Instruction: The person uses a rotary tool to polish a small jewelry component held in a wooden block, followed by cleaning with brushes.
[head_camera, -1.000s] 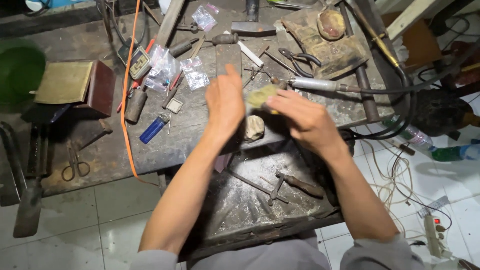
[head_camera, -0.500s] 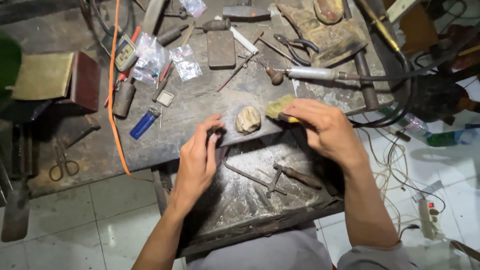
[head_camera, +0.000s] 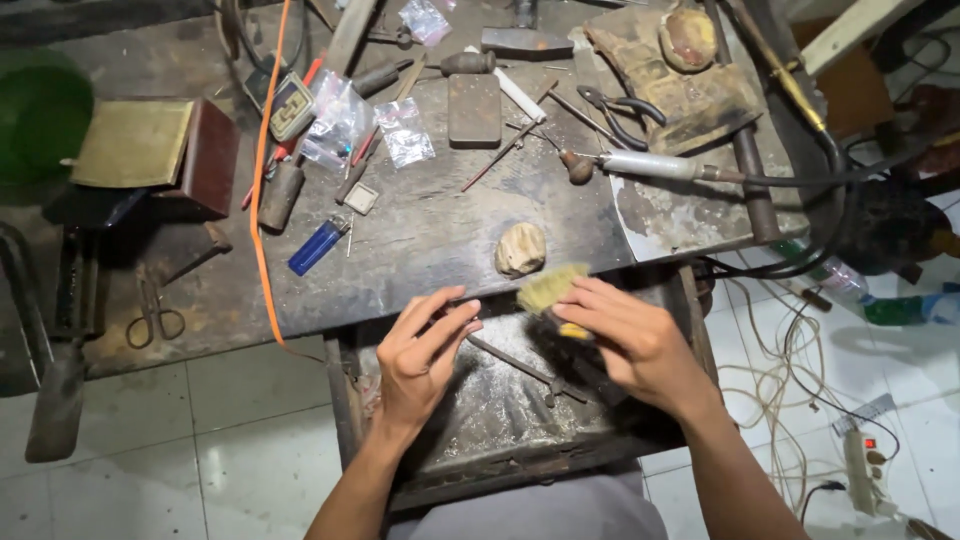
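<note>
Two hands — right hand (head_camera: 640, 345) gripping one brush (head_camera: 550, 290) (bristly), left hand (head_camera: 425, 355) empty.

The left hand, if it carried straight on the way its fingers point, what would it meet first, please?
The left hand points up and right, toward the right hand. It would probably meet the pale bristle brush held there, or the right hand's fingertips; depth is unclear, so I cannot say which comes first.
</note>
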